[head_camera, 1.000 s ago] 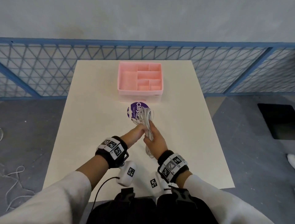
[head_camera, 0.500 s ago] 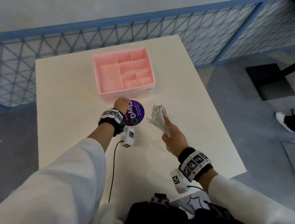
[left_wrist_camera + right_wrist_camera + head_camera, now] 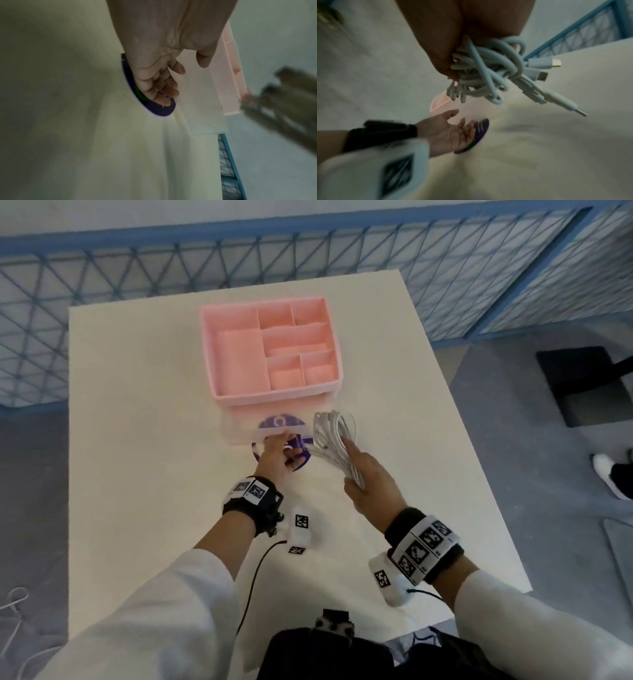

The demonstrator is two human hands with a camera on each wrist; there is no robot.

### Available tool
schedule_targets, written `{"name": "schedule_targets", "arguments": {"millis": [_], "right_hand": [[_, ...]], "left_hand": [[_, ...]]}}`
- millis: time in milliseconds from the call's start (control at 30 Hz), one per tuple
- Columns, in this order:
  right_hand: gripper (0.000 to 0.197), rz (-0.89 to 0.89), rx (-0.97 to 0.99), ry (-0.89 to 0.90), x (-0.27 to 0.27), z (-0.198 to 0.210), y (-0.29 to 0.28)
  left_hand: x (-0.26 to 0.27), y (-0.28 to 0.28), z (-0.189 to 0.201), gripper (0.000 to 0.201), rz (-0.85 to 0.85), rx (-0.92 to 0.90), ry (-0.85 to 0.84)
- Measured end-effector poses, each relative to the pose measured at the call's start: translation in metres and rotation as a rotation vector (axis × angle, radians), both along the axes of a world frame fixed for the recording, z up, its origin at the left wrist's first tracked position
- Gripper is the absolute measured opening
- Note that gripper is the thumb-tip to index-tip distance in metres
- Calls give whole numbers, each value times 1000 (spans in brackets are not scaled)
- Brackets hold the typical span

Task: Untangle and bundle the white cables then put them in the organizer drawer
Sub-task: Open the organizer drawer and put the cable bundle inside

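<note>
Your right hand (image 3: pixel 371 486) sits right of centre in the head view, its fingers (image 3: pixel 443 63) curled tight around the white cables (image 3: pixel 334 440), a smooth rubbery bundle of loops held above the tabletop (image 3: pixel 137 440). In the right wrist view the cables' (image 3: pixel 488 73) rounded plugs and metal tips jut out to the right of the loops.

Your left hand (image 3: pixel 275 455) lies at the middle of the head view, against the front lip of the drawer (image 3: pixel 246 429), a translucent, frosted plastic tray slid partly out from under the pink organizer (image 3: pixel 274 392). The left fingers (image 3: pixel 164 89) are loosely curled, thumb apart; whether they actually hook the lip you cannot tell from these views, which are blurred.

The organizer is a matte pink box with a rectangular top split into several straight-walled compartments, standing in the upper centre. A flat, round purple sticker (image 3: pixel 303 455) lies on the pale, smooth tabletop under the drawer and your left hand. A blue metal mesh fence (image 3: pixel 102 275) crosses the top of the frame.
</note>
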State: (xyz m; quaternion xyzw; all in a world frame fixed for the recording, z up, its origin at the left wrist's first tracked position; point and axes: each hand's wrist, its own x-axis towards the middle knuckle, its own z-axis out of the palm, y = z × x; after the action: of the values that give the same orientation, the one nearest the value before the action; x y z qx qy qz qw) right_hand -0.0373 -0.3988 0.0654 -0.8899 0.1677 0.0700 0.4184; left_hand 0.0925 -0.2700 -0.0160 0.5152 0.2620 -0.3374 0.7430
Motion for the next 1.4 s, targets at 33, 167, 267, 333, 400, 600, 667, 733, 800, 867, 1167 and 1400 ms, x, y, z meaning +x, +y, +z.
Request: {"name": "schedule_targets", "arguments": {"millis": [33, 167, 267, 333, 400, 600, 667, 733, 800, 867, 1167, 1400], "right_hand": [[67, 64, -52, -44, 12, 4, 0], [64, 344, -199, -102, 64, 10, 12], [60, 563, -310, -89, 93, 3, 30], [58, 658, -346, -85, 106, -7, 42], [57, 684, -364, -39, 117, -20, 48], [61, 646, -404, 247, 145, -38, 38], [65, 607, -475, 296, 147, -43, 35], [70, 558, -518, 358, 151, -47, 34], [75, 529, -507, 428, 159, -50, 34], [74, 520, -479, 466, 168, -52, 32], [82, 685, -581, 380, 162, -55, 36], [67, 334, -79, 180, 138, -65, 36]], "left_hand": [[-10, 2, 1, 11, -1, 0, 7], [-40, 4, 7, 17, -70, 41, 18], [-52, 3, 9, 31, -102, 91, 30], [-54, 3, 9, 42, -143, 133, 0], [-51, 4, 9, 45, -175, 160, -2], [-45, 13, -2, 42, -258, 188, 4], [-45, 12, -5, 43, -265, 198, 1], [-44, 11, -6, 42, -273, 223, -8], [-44, 10, -6, 38, -276, 249, -19], [-44, 10, -6, 34, -276, 249, -18], [-44, 8, -5, 40, -252, 226, -6], [-46, 9, -4, 34, -221, 194, -14]]}}
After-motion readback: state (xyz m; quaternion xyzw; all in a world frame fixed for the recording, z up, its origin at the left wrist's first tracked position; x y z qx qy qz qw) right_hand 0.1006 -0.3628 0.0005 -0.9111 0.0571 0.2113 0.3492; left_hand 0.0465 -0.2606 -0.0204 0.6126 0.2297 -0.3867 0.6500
